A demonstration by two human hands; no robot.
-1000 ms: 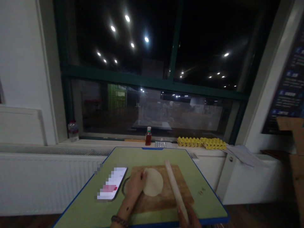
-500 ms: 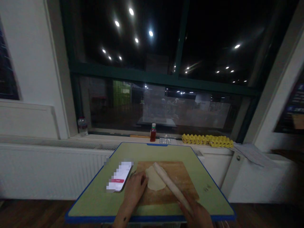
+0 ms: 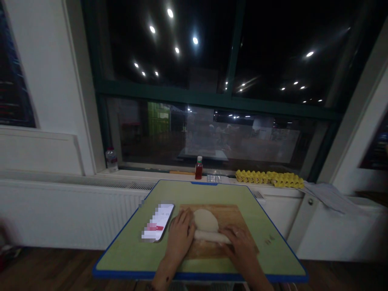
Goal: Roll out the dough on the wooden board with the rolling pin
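Gripping a rolling pin (image 3: 209, 236) with curled fingers, by left hand (image 3: 181, 232) at nine o'clock and right hand (image 3: 241, 243) at three, across the six-o'clock edge of round dough (image 3: 206, 219) on a wooden board (image 3: 233, 215).

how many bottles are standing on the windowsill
2: a clear bottle at the left end of the windowsill, and a red bottle near its middle. No others show.

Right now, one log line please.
left hand: on left end of rolling pin | right hand: on right end | dough: flat on board
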